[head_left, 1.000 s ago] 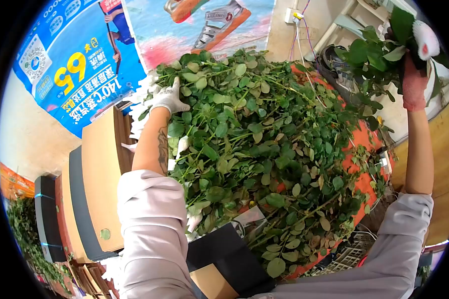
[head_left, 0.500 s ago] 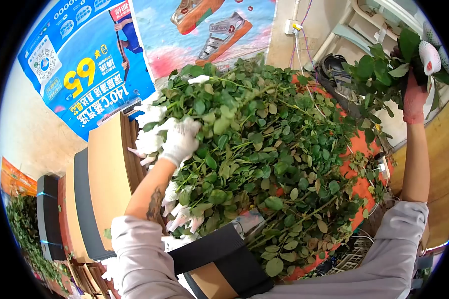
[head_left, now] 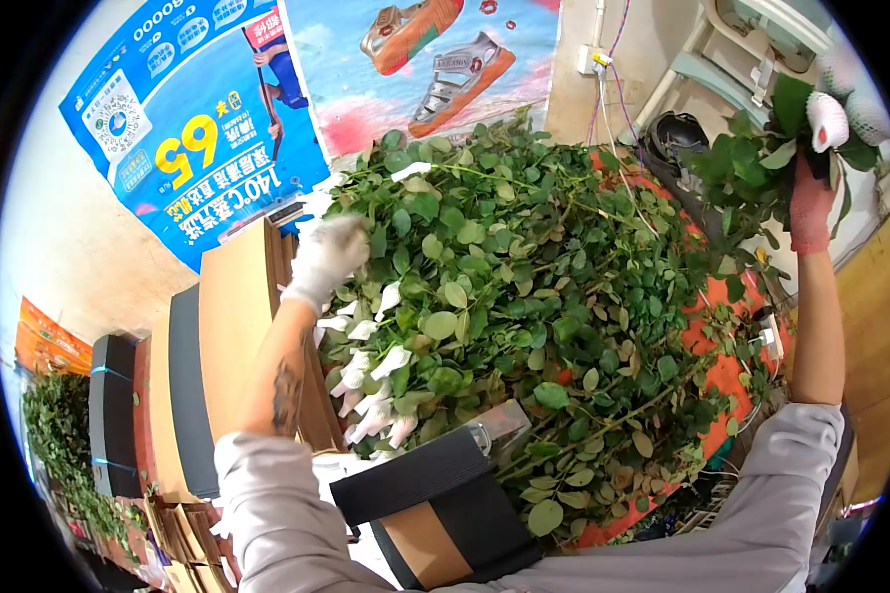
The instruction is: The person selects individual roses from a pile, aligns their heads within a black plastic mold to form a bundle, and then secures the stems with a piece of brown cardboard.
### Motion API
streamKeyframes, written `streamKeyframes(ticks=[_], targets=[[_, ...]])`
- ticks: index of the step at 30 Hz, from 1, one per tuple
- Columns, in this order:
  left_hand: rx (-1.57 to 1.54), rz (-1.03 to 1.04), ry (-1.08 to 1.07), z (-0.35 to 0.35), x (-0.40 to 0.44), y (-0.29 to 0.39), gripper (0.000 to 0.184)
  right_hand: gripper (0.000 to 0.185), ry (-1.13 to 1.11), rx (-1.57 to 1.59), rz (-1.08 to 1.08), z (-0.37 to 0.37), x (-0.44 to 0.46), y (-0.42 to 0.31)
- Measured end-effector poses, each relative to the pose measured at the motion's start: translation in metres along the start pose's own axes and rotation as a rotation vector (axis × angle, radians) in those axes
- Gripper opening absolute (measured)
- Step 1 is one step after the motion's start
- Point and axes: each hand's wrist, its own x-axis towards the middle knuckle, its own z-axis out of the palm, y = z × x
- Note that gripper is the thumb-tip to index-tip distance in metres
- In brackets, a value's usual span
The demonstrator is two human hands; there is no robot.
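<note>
My left hand (head_left: 328, 261), in a white glove, is over the left edge of a big heap of leafy rose stems (head_left: 524, 287). Its fingers are blurred, and whether they grip a stem cannot be made out. White-sleeved flower heads (head_left: 371, 395) stick out along that edge, below and above the hand. At the far right my right hand (head_left: 813, 210), in a reddish glove, is closed around a bunch of rose stems (head_left: 747, 173). White foam nets (head_left: 829, 121) cover the flower heads at the top of this raised bunch.
Stacked cardboard sheets (head_left: 232, 316) stand left of the heap. A black-and-tan cardboard piece (head_left: 445, 514) is in front of me. Orange-red cloth (head_left: 717, 341) shows beneath the leaves. A rack (head_left: 707, 74), shoe (head_left: 677, 138) and hanging cable (head_left: 618, 128) are behind on the right.
My left hand has moved left, off the leaves toward the heap's edge. More white-sleeved heads show below it. The right hand still holds its bunch; the whole view has shifted slightly.
</note>
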Motion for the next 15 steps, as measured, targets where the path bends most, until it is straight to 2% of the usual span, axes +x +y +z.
streamKeyframes(ticks=[1,3,4,7,9,10,11,12,13,15], targets=[[0.091,-0.018,0.231,0.008,0.017,-0.028,0.028,0.027,0.012,0.051,0.042,0.005,-0.004,-0.001],[0.312,-0.054,0.323,0.024,0.043,-0.069,0.031,0.028,-0.059,0.081,-0.02,0.013,-0.011,-0.02],[0.315,-0.138,0.218,0.029,0.052,-0.075,0.034,0.029,-0.095,0.097,-0.05,0.017,-0.015,-0.03],[0.138,-0.389,-0.196,0.053,0.061,-0.074,0.055,0.028,-0.187,-0.219,-0.292,0.03,-0.024,-0.032],[0.03,-0.391,-0.349,0.039,0.055,-0.044,0.062,0.03,-0.195,-0.438,-0.531,0.036,-0.03,-0.033],[0.101,-0.384,-0.416,0.038,0.058,-0.04,0.059,0.029,-0.213,-0.333,-0.48,0.039,-0.029,-0.042],[0.15,-0.328,-0.331,0.038,0.055,-0.037,0.045,0.029,-0.233,-0.226,-0.427,0.043,-0.029,-0.051],[0.229,-0.324,-0.244,0.035,0.054,-0.033,0.039,0.029,-0.237,-0.219,-0.428,0.048,-0.032,-0.049],[0.307,-0.314,-0.151,0.018,0.053,-0.021,0.035,0.026,-0.254,-0.395,-0.537,0.054,-0.035,-0.043],[0.478,-0.196,-0.168,-0.036,0.052,0.001,0.03,0.02,-0.17,-0.543,-0.613,0.052,-0.031,-0.072]])
